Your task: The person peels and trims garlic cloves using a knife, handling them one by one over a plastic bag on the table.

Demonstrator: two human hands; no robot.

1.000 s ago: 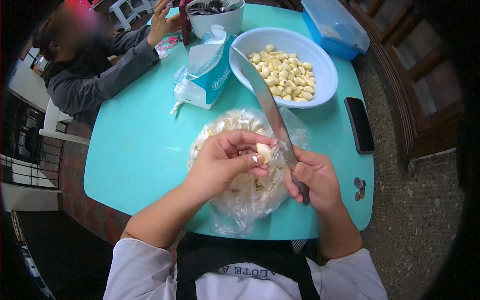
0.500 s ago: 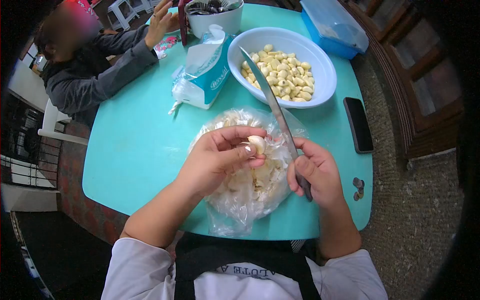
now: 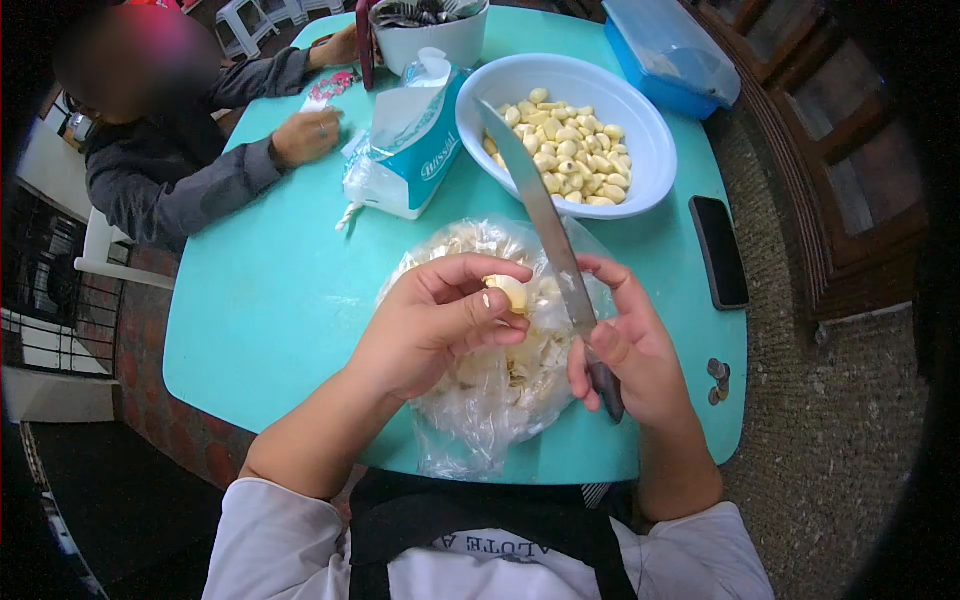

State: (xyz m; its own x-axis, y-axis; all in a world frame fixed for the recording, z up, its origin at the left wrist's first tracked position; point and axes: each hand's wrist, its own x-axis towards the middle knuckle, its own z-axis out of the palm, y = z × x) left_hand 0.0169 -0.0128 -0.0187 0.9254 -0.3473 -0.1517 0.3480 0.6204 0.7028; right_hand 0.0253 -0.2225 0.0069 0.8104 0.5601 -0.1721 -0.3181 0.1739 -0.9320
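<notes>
Between the thumb and fingers of my left hand (image 3: 440, 318) is a pale garlic clove (image 3: 508, 291). My right hand (image 3: 635, 345) grips a long knife (image 3: 548, 225) by its dark handle, the blade slanting up and away to the left. The knife's tip overlaps the near-left rim of a pale blue basin (image 3: 650, 150) in the view. Peeled garlic cloves (image 3: 570, 150) fill much of that basin. Beneath both hands lies a clear plastic bag (image 3: 465, 435) holding papery garlic skins (image 3: 520, 375); my hands hide part of it.
A tissue pack (image 3: 412, 150) stands left of the basin on the turquoise table (image 3: 270, 310). Behind are a white tub (image 3: 425, 45) of utensils and a blue lidded box (image 3: 670, 60). A phone (image 3: 718, 252) and coins (image 3: 718, 380) lie right. Another person's arm (image 3: 220, 190) rests far left.
The knife blade has turned to show more of its flat side, and my right fingers have loosened slightly. The clove has turned in my left fingers. The other person's raised hand has come down to the table.
</notes>
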